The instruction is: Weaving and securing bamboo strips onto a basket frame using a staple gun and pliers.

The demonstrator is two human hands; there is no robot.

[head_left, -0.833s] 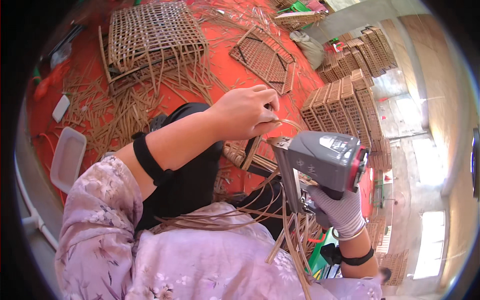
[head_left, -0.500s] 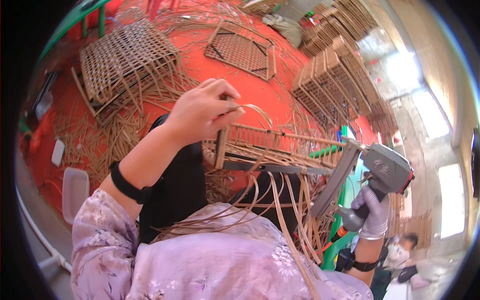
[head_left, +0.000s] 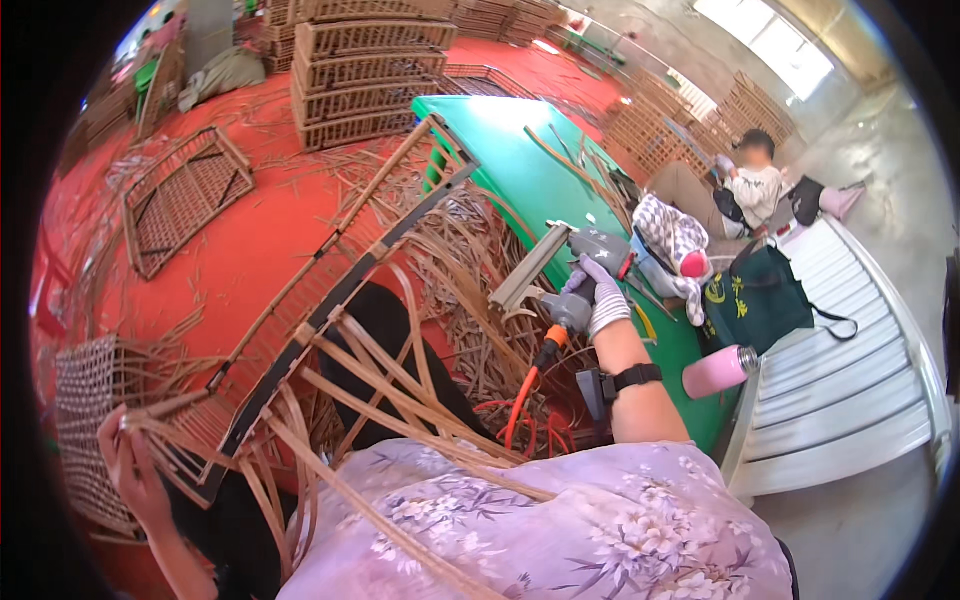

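Across my lap, tilted, lies a woven cane frame with a dark bar along one side and long loose strips hanging toward me. My left hand is at its near left corner, fingers pinched around the end of a cane strip. My right hand, in a pale glove, grips a grey air stapler by its handle, apart from the frame and over the edge of the green table. From its base runs an orange-red air hose.
On the green table are cane strips, a checked cloth and pliers. A pink bottle and a dark green bag lie to the right by a ridged white bench. Stacked cane panels stand behind; a person sits at the far right.
The view has swung to the right. My left hand has come down to the frame's near left corner. The right hand has carried the stapler away from the frame, over the green table.
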